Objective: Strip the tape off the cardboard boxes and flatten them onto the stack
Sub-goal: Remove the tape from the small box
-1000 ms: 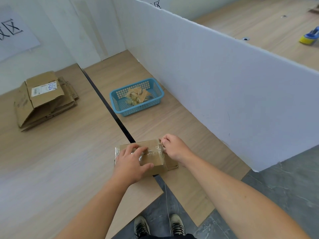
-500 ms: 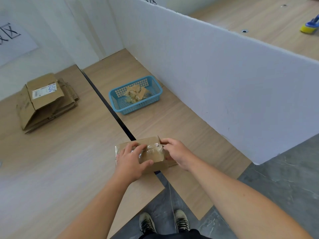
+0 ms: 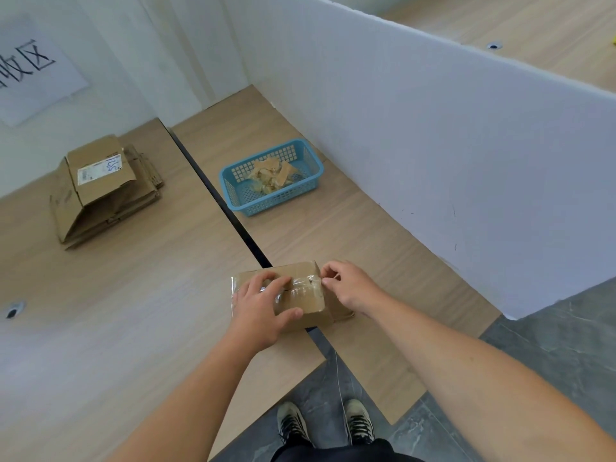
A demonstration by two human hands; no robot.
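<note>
Box (image 3: pixel 290 270) lower centre: tape (image 3: pixel 301 285) runs left–right across top; my right hand (image 3: pixel 353 289) pinches its right end, my left hand (image 3: pixel 260 305) clamps cardboard down.

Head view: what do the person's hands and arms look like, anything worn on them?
The left hand and right hand are bare: no gloves, rings or watch visible. The left forearm and right forearm are also uncovered, with no sleeve in view up to the frame's edge.
</note>
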